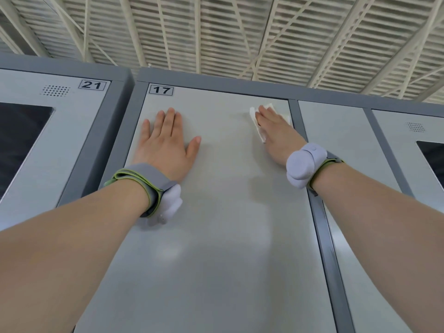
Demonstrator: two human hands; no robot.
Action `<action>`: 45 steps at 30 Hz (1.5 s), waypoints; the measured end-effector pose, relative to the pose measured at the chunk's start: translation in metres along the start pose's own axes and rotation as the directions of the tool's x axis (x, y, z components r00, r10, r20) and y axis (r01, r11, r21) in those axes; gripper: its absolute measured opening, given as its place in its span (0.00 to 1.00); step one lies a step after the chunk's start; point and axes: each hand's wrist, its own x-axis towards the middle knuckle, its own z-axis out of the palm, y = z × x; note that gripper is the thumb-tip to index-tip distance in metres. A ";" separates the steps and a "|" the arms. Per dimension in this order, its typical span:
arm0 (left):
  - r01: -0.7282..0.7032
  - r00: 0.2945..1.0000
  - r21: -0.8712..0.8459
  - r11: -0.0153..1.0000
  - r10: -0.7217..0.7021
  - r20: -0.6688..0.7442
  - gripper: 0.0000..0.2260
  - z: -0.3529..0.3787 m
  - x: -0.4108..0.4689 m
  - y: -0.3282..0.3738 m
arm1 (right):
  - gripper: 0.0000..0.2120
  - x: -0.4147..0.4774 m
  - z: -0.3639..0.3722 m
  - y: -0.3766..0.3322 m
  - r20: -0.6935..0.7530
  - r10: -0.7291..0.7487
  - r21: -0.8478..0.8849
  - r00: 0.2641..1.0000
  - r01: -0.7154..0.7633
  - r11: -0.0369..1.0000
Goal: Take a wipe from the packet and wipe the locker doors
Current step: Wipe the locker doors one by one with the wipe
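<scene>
Wipe taken, wiping under way | right hand (276, 132), fingers straight, pressed white folded wipe (252, 116) on pale grey metal locker door 17 (216, 212), upper centre-right | left hand (165, 143) lay flat, empty, upper centre-left | neighbouring grey doors (341, 145) judged not yet done

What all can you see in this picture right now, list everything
door 17: one, light grey, centre
other doors: three, light grey, one at left, two at right
labels: two, white with black 17 and 21, top corners of their doors
windows: two, dark, far left and far right doors
vents: two, dotted patches above the windows
frame: dark grey, around the doors
wipe: one, white, upper right of door 17
ceiling: white slats and trusses, above
wristbands: two, grey with green edge, one per wrist
left hand: flat on door 17, upper left
right hand: presses the wipe on door 17
</scene>
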 end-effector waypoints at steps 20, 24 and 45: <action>-0.008 1.000 0.017 1.000 0.008 -0.001 0.29 0.001 0.000 0.000 | 0.23 0.005 0.004 -0.007 -0.027 0.113 0.078 0.993 -0.110 0.991; -0.015 1.000 0.021 1.000 0.016 -0.019 0.29 0.001 -0.001 -0.001 | 0.22 0.016 -0.006 -0.001 -0.007 0.247 0.032 0.969 -0.246 0.969; 0.005 1.000 -0.014 1.000 -0.005 -0.008 0.27 -0.002 0.000 0.001 | 0.38 0.009 0.001 -0.005 0.072 0.210 -0.028 0.975 -0.209 0.978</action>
